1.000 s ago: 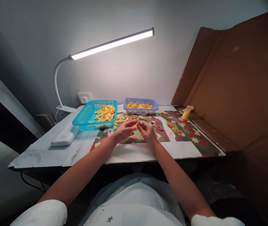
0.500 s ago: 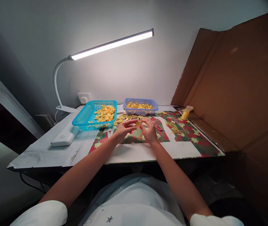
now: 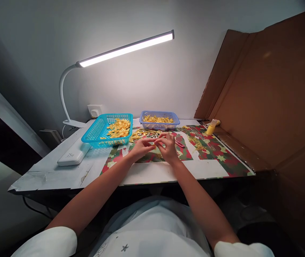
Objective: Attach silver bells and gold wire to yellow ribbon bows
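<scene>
My left hand (image 3: pixel 141 149) and my right hand (image 3: pixel 167 147) meet fingertip to fingertip above the patterned sheet. Between them a small shiny gold piece (image 3: pixel 155 144) is pinched, mostly covered by the fingers. A thin gold strand seems to hang below it. Just beyond the hands lie loose gold pieces (image 3: pixel 134 136) in a strip. A pinkish-red tool (image 3: pixel 179 144), its kind unclear, lies to the right of my right hand, and a tangle of fine gold strands (image 3: pixel 197 143) is farther right.
A turquoise basket (image 3: pixel 93 132) of gold pieces stands left; a purple basket (image 3: pixel 159 126) with more stands at the back. A yellow-filled bottle (image 3: pixel 211 127) is near the cardboard panel (image 3: pixel 270 89). A white power bank (image 3: pixel 73 154) lies left, beneath the lamp (image 3: pixel 127 49).
The fingertips have come closer together, and my right hand has turned slightly inward. The gold piece, plainer to see before, is now mostly hidden. The view has shifted a little.
</scene>
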`<state>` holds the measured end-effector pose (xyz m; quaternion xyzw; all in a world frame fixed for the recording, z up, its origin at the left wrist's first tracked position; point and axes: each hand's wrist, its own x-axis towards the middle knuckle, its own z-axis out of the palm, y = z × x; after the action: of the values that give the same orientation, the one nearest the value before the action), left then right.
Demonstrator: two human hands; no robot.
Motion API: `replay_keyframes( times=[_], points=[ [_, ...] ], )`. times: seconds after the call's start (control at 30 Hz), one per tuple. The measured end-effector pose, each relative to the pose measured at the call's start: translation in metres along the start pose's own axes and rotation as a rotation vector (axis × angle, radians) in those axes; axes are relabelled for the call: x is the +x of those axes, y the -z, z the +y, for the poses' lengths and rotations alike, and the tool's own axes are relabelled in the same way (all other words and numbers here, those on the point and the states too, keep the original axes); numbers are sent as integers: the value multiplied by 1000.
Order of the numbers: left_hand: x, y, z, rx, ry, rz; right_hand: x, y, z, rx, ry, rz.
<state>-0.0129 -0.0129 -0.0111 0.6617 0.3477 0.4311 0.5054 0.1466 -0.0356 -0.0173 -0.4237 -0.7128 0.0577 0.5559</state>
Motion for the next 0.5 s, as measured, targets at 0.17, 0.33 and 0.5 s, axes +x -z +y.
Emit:
replay_keyframes(
  times=[0.17,0.33,0.5],
  points=[
    [4,4,-8,121,36,5,10,11,14,492,-265,317],
    [9,7,-12,241,49,6,16,18,37,629,-371,450],
    [10,8,-13,398,24,12,17,22,43,691,-402,466]
  ],
)
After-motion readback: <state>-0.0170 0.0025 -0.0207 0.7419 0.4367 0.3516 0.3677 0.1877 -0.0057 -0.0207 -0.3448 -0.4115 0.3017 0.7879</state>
